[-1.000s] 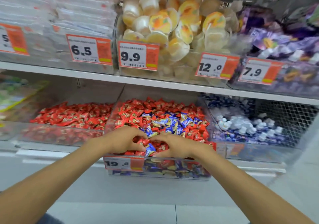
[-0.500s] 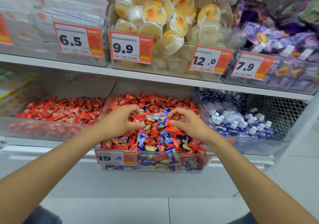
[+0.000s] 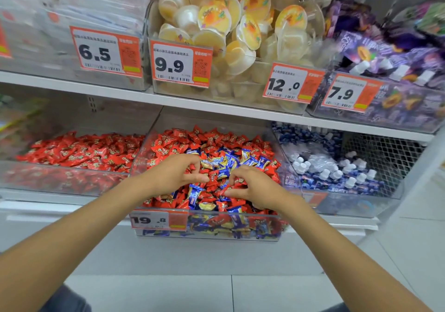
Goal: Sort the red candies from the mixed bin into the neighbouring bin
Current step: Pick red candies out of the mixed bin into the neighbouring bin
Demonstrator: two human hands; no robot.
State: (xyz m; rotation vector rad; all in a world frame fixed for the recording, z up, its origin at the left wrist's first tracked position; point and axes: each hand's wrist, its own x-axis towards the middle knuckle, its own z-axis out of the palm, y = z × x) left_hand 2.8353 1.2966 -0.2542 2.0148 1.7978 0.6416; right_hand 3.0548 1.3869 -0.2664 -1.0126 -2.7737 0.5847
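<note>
Mixed bin (image 3: 284, 167): clear plastic, middle of the lower shelf, filled with red, blue and a few yellow wrapped sweets.
Red candies (image 3: 216, 140): mostly at the far end and sides of the mixed bin; more lie scattered among the blue candies (image 3: 231, 161) in the middle.
Left hand (image 3: 175, 174): inside the mixed bin, left of centre, fingers and thumb curled round a few red candies.
Right hand (image 3: 257, 189): just right of the left hand, nearer the front wall, fingers curled down and pinching red candies against the thumb.
Neighbouring bin (image 3: 60, 179): directly left of the mixed bin, touching it, holding only red wrappers.
Price tag (image 3: 154, 220): on the mixed bin's near wall, reading 19.8.
Right bin (image 3: 395, 191): blue packs with white caps.
Upper shelf (image 3: 120, 95): jelly cups (image 3: 216, 18) above the mixed bin.
</note>
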